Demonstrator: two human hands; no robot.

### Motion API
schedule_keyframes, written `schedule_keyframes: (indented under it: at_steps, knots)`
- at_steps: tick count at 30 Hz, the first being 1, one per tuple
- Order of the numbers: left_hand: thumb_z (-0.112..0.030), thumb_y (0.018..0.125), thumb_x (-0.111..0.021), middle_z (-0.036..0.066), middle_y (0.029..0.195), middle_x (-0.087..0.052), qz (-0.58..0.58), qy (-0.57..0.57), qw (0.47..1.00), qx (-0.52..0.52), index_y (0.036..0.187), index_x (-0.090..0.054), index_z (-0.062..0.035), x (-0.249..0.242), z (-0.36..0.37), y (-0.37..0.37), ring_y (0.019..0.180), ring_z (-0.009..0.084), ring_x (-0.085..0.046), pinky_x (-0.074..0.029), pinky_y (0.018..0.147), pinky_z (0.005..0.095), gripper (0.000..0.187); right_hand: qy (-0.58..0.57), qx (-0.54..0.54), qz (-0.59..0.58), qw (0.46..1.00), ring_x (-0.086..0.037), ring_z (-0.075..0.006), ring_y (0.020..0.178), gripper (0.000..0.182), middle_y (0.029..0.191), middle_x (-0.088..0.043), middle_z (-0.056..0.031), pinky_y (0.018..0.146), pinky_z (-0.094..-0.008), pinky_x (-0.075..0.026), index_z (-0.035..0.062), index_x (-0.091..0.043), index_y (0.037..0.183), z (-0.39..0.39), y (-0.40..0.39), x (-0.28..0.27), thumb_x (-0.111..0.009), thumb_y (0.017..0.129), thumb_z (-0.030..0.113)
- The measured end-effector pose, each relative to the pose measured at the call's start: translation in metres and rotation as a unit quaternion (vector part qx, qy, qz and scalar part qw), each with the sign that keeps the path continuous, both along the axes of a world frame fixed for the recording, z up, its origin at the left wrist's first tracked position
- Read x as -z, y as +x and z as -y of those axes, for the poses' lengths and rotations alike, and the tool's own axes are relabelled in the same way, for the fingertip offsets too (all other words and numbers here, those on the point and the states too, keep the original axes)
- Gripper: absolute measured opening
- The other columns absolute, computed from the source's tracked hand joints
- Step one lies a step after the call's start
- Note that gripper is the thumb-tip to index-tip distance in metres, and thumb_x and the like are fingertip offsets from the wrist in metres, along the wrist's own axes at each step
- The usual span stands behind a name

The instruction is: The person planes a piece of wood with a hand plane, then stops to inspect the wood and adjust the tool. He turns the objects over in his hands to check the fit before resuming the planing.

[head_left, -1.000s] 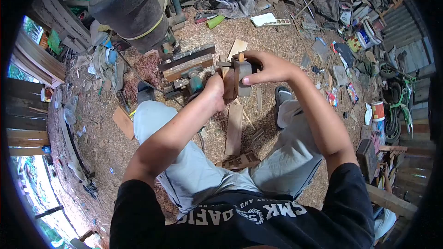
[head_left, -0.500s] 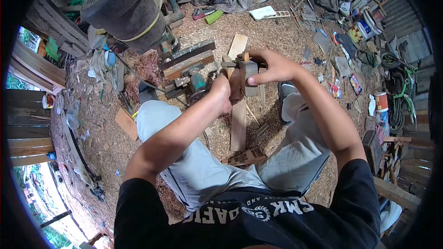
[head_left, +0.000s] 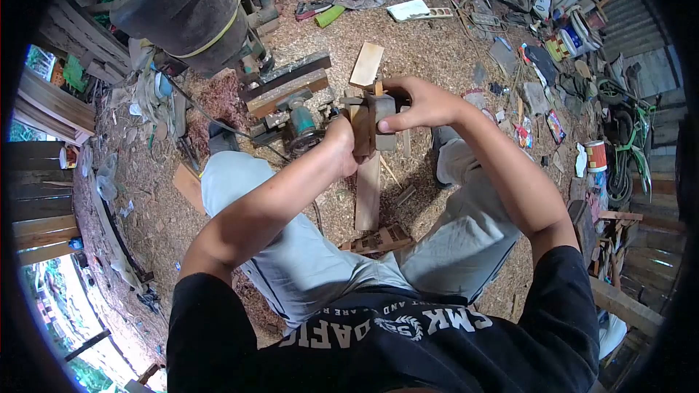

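The right hand (head_left: 419, 102) is gripping a bundle of small wooden blocks (head_left: 373, 120) from above, thumb pressing its near face, while the left hand (head_left: 341, 142) is clasping the other side, above the knees. Stiff, light and loosely stacked, it probably needs squeezing across both faces.

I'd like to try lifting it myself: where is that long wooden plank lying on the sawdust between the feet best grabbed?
Take the long plank at its near end, from above, fingers across its narrow width. The far end passes under the hands, and it lies flat on sawdust.
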State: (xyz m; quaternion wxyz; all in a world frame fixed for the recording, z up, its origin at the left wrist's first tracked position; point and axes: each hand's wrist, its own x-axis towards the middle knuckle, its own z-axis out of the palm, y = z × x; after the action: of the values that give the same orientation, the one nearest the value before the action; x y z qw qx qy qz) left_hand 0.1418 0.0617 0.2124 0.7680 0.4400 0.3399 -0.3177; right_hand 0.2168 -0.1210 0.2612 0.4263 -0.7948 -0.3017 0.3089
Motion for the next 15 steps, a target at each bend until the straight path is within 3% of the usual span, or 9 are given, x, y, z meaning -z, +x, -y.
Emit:
schedule_keyframes:
  at_steps: [3,5,12,14,15]
  knots:
    - [-0.039,0.109,-0.034,-0.001,0.096,-0.071,-0.008,0.0,1.0,-0.006,0.116,-0.064,-0.0164,0.005,0.0,0.004,0.077,0.0119,-0.068,-0.053,0.063,0.0285,0.038,0.008,0.019,0.003,1.0,-0.067,-0.0223,0.095,0.076,0.105,-0.072,-0.0162,0.086,-0.0359,-0.052,-0.0048,-0.066,0.119,0.0,0.003,0.001,-0.084,0.074,0.054]
    - [-0.04,0.109,-0.034,-0.001,0.097,-0.071,-0.012,-0.004,1.0,-0.016,0.115,-0.065,-0.0168,0.006,0.002,0.005,0.078,0.0121,-0.069,-0.055,0.065,0.0288,0.039,-0.036,-0.015,-0.058,0.998,-0.063,-0.028,0.119,0.088,0.13,-0.065,-0.0231,0.104,-0.0384,-0.048,-0.009,-0.052,0.14,-0.001,0.006,-0.004,-0.085,0.078,0.044]
    - [-0.04,0.108,-0.036,-0.002,0.092,-0.072,-0.011,-0.001,1.0,-0.01,0.112,-0.066,-0.0198,0.021,0.003,0.006,0.079,0.012,-0.069,-0.054,0.063,0.0314,0.037,-0.078,-0.006,0.009,0.997,-0.063,-0.0292,0.119,0.086,0.131,-0.065,-0.023,0.104,-0.0395,-0.048,-0.0065,-0.053,0.14,0.003,0.006,0.011,-0.082,0.08,0.047]
    - [-0.04,0.108,-0.036,-0.002,0.092,-0.071,-0.018,0.006,1.0,-0.013,0.11,-0.067,-0.0203,0.025,0.004,0.006,0.078,0.0119,-0.068,-0.053,0.063,0.0311,0.037,-0.057,-0.017,0.037,0.998,-0.066,-0.0376,0.113,0.098,0.125,-0.066,-0.0309,0.099,-0.041,-0.051,-0.0108,-0.058,0.133,0.003,0.004,0.011,-0.075,0.074,0.066]
    - [-0.04,0.108,-0.036,-0.003,0.091,-0.071,-0.023,0.012,1.0,-0.017,0.108,-0.067,-0.0211,0.025,0.005,0.004,0.077,0.0117,-0.068,-0.053,0.063,0.0312,0.036,-0.057,-0.016,0.037,0.998,-0.066,-0.0376,0.113,0.098,0.125,-0.066,-0.0309,0.099,-0.041,-0.051,-0.0108,-0.058,0.133,0.003,0.004,0.012,-0.075,0.074,0.066]
